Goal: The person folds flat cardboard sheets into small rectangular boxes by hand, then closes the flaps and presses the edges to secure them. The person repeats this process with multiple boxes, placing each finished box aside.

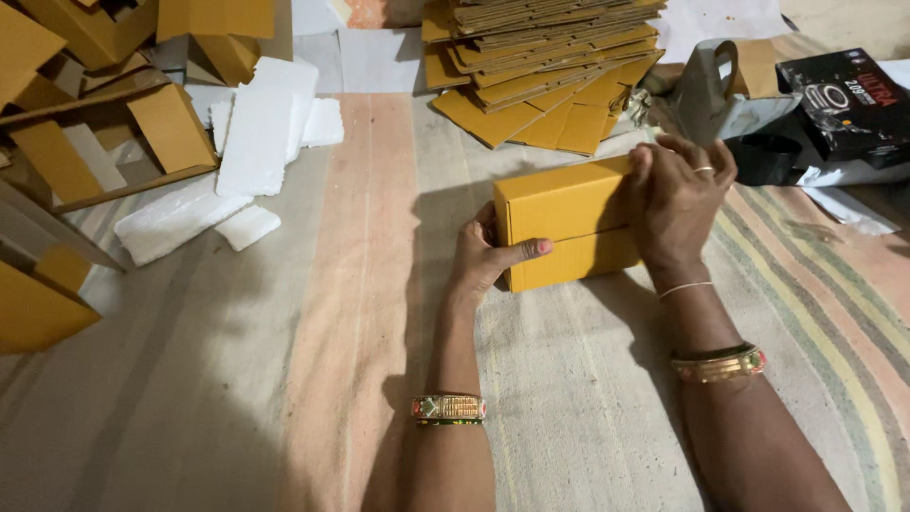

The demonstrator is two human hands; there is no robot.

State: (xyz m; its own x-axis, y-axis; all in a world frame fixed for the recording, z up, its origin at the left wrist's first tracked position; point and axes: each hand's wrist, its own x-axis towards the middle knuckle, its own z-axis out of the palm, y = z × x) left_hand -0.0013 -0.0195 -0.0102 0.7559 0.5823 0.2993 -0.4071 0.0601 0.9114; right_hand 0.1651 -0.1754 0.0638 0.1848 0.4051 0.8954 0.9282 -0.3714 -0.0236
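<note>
- Yellow corrugated carton (567,223) lies closed on the striped floor mat (313,313), long axis running left to right.
- Left hand (488,256) clamps its near-left corner.
- Right hand (675,204) presses its right end.

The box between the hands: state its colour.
Mustard yellow; the box shows in the head view, its only view.

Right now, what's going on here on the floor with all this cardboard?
A person presses both hands on a closed yellow corrugated cardboard box that sits on a striped woven mat. The left hand grips its near left corner, and the right hand covers its right end. A stack of flat yellow cardboard sheets lies just beyond, white foam pieces lie to the left, and a black printed carton is at far right.
</note>
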